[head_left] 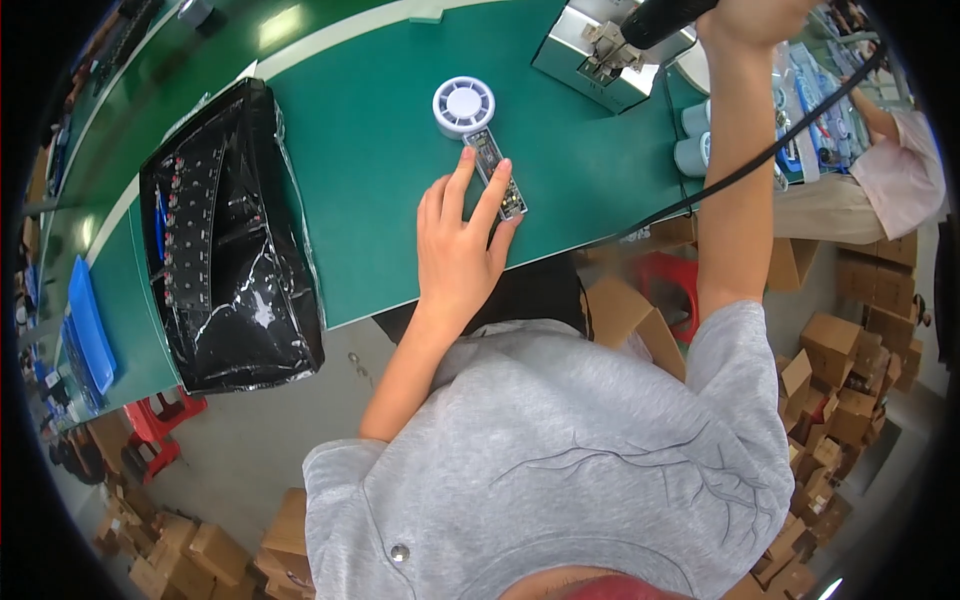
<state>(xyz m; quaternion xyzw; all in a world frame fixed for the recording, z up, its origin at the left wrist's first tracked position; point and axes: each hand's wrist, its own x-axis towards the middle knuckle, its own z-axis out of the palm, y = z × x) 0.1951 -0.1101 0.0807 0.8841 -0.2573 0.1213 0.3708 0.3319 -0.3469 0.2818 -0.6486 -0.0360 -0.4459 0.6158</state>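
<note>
A small white handheld fan (463, 103) lies on the green table with its round grille at the far end. Its narrow handle (487, 150) has circuitry showing inside. My left hand (455, 235) holds that handle against the table, two fingertips along it and the thumb at its near end. At the upper right, my right hand (758, 22) is closed round a black electric screwdriver (665, 20), its fingers partly cut off by the picture's edge. The screwdriver's tip is at the metal top of a white box-shaped machine (600, 58), probably a screw feeder.
A tray lined with black plastic (240, 270) holds rows of small parts at the left. Pale blue round parts (692, 155) stand on the right. A black cable (740, 172) crosses my right forearm. Cardboard boxes (830, 345) and red stools (668, 285) stand below; another person (905, 170) is at right.
</note>
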